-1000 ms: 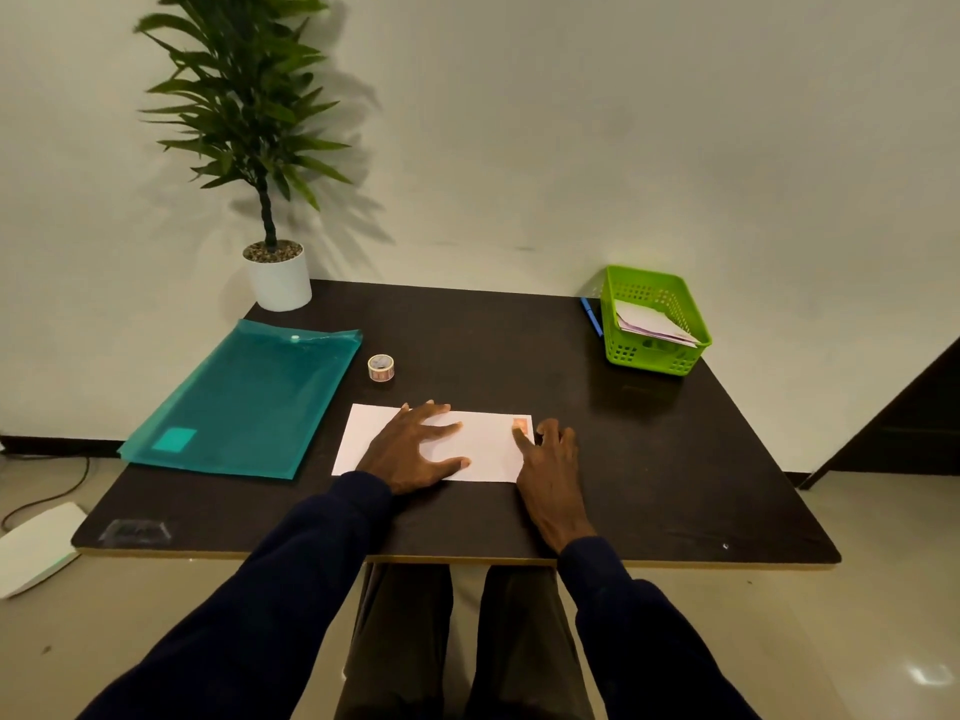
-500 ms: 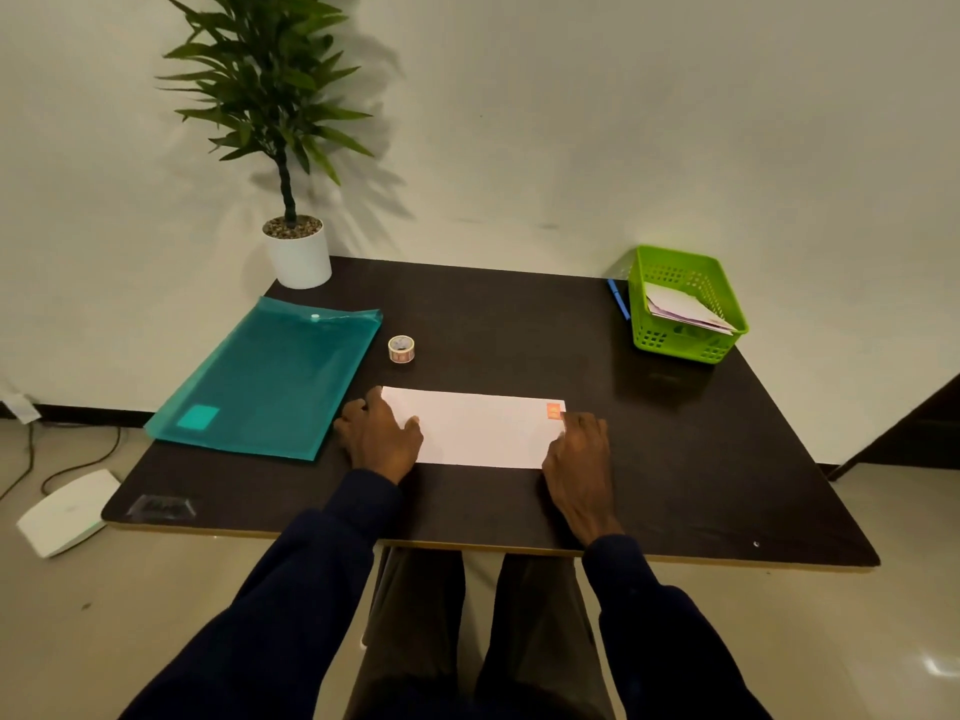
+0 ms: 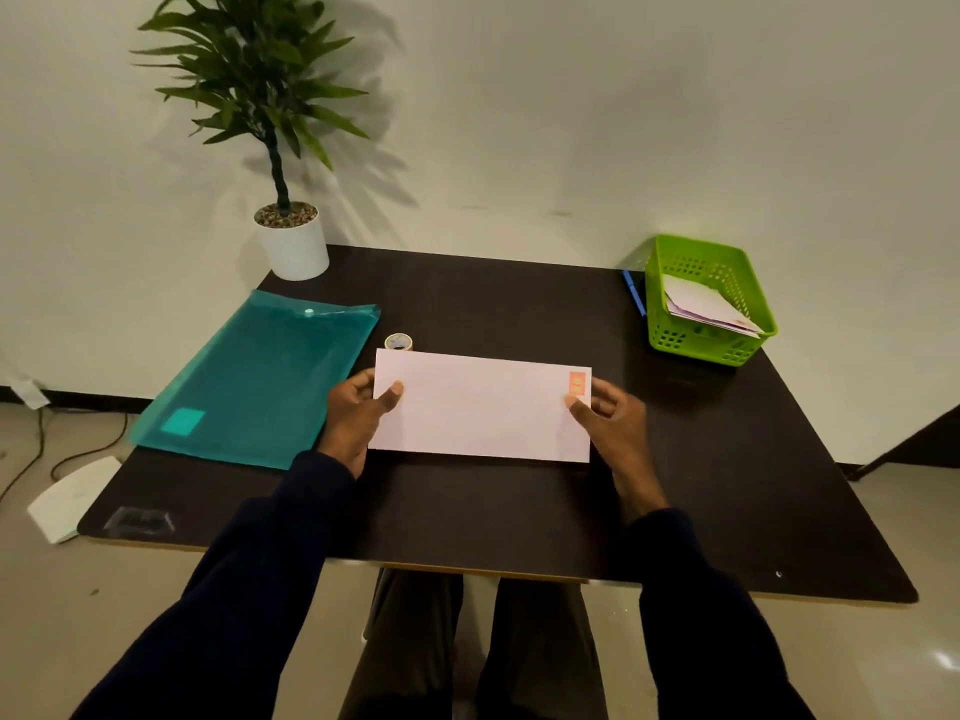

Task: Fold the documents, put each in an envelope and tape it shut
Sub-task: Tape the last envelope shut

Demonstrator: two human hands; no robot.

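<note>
Envelope up off tabletop, was flat under palms. Long axis left-right, stamp end right. Green basket far right, nearer right hand. Left hand pinches left short edge, right hand pinches right edge; thumbs in front, fingers behind. Tape roll just behind top-left corner, nearer left hand.

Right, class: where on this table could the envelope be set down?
Bare tabletop lies between tape roll and green basket, and along the near edge this side of the envelope. Left is crowded: teal folder, plant pot.
</note>
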